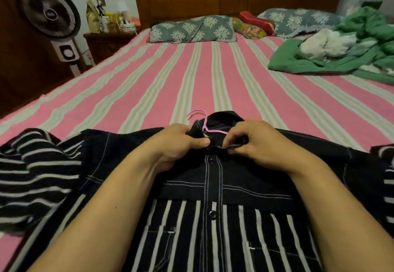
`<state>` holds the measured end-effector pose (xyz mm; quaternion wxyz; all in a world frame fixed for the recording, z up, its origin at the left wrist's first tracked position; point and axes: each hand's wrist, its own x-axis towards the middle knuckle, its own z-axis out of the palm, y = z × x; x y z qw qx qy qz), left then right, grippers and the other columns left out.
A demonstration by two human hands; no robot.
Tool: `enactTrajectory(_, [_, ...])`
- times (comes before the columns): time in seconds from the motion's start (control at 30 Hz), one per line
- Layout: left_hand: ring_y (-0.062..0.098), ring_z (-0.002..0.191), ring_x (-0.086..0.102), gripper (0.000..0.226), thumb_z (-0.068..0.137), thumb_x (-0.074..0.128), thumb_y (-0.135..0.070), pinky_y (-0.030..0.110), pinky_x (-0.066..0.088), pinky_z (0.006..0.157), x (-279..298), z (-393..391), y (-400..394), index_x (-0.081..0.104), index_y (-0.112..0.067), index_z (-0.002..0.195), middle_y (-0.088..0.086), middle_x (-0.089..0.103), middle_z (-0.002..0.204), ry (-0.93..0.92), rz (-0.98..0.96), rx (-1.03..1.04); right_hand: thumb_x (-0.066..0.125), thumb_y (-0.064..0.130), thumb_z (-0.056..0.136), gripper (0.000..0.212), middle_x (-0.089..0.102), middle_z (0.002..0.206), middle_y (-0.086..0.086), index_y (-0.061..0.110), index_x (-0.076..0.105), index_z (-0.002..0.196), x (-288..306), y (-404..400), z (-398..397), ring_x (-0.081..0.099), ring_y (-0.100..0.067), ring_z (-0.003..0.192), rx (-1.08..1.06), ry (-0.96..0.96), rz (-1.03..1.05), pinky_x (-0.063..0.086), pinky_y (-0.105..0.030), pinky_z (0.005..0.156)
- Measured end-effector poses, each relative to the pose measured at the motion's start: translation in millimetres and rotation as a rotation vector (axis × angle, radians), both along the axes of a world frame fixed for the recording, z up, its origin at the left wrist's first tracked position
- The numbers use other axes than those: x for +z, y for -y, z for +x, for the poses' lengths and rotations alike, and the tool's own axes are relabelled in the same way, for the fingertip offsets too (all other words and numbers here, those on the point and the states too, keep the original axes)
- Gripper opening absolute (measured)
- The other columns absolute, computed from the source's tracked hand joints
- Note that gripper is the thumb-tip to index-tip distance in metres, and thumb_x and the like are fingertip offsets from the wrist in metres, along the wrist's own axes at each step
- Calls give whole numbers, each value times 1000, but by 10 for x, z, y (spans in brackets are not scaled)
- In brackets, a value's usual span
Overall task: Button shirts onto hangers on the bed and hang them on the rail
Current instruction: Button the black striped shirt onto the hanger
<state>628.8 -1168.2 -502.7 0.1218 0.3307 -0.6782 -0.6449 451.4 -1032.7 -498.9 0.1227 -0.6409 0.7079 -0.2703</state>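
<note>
A black shirt (213, 186) with white stitching and a striped lower half lies face up on the bed (191, 79), collar pointing away from me. A pink hanger (202, 122) sits inside it, its hook sticking out past the collar. My left hand (179, 141) pinches the left side of the placket just below the collar. My right hand (253, 141) pinches the right side at the same height. Two buttons lower on the placket look fastened. The top button is hidden by my fingers.
Striped sleeves (36, 175) spread to the left and right edge. A green blanket with white cloth (341, 47) is heaped at the far right. Pillows (191, 29) lie against the wooden headboard. A fan (51, 13) and cluttered nightstand (106, 41) stand at the left.
</note>
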Motion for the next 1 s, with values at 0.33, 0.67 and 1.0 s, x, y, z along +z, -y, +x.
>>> enactTrajectory(0.33, [27,79,71,10,93,65,-1,35,58,74,57,-6,4,73,-4,90,17,73,86,-52,151,16,67,7,94,19,68,85,11,26,66,93,22,18,4,59,3,74,-97,110,-106,40,-9,69])
enactTrajectory(0.67, [31,84,71,19,93,65,-2,39,59,84,69,-10,-4,71,7,107,24,74,97,-48,179,52,75,11,87,26,66,80,12,32,62,79,46,-16,-63,58,1,75,-125,-46,-2,41,-19,71])
enactTrajectory(1.0, [30,73,70,13,81,70,2,35,57,66,78,-29,-49,77,1,92,21,73,84,-58,196,66,79,4,80,24,70,89,12,26,79,90,3,139,243,66,-9,86,74,-148,-333,52,-31,79])
